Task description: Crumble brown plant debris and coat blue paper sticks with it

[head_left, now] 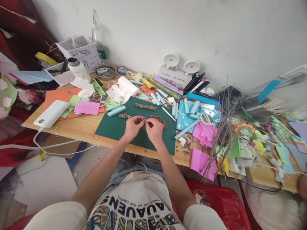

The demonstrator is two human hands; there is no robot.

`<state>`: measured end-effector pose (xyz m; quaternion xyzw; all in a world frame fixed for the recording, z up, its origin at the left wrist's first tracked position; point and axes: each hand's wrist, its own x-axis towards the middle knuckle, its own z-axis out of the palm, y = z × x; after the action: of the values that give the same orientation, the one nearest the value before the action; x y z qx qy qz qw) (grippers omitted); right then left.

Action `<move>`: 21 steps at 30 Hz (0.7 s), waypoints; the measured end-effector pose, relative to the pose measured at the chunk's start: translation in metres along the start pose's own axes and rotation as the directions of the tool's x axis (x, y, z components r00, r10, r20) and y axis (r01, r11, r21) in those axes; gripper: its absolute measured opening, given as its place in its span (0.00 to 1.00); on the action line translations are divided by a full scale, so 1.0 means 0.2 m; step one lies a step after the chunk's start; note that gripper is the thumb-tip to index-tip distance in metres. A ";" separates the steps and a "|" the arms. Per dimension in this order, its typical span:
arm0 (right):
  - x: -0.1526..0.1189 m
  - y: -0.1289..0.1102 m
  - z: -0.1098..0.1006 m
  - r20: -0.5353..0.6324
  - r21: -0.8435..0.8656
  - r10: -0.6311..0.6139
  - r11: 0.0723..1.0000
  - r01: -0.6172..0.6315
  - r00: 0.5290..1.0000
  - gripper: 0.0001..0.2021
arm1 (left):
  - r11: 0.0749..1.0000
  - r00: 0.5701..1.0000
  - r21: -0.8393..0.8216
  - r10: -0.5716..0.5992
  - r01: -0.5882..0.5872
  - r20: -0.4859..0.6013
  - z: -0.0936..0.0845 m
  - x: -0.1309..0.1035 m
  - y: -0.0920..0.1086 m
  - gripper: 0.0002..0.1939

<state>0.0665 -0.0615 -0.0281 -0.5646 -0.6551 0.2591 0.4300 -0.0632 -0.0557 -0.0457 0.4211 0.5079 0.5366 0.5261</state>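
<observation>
Over a dark green cutting mat (112, 127), my left hand (133, 127) and my right hand (154, 128) meet with pinched fingertips. Between them is something small and brown that I cannot make out. A brown, crumb-covered stick (145, 106) lies across the upper part of the mat. Just left of my left hand is a shorter brown piece (124, 116). A pile of brown crumbs (161, 120) sits beyond and beside my right hand, partly hidden by it.
Blue paper tubes (187, 106), scissors (206, 118) and pink paper (203, 163) lie to the right, with dry twigs (225, 127) beside them. A white power bank (51, 114) with a cable rests at the left edge. A white bottle (79, 69) stands behind.
</observation>
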 end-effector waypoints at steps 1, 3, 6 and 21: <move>0.01 0.01 0.00 -0.007 -0.048 -0.027 0.999 0.026 1.000 0.09 | 1.000 1.000 0.022 0.011 -0.011 -0.010 0.00 0.00 0.00 0.14; 0.02 0.02 -0.02 -0.012 -0.150 -0.044 0.988 0.042 0.999 0.11 | 1.000 0.999 0.000 -0.006 0.006 -0.045 -0.01 0.01 0.00 0.15; 0.05 0.03 -0.06 0.033 -0.284 -0.040 0.958 0.048 0.999 0.13 | 0.987 0.993 -0.133 -0.098 0.089 -0.059 -0.01 0.01 0.00 0.19; 0.04 0.01 -0.05 0.018 0.080 0.060 0.995 -0.061 0.998 0.09 | 0.958 0.995 -0.273 -0.097 0.086 -0.027 0.07 -0.03 0.00 0.17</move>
<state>0.0750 -0.0556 -0.0229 -0.5644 -0.6300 0.3024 0.4394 -0.0495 -0.0607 -0.0433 0.3102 0.4587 0.5845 0.5930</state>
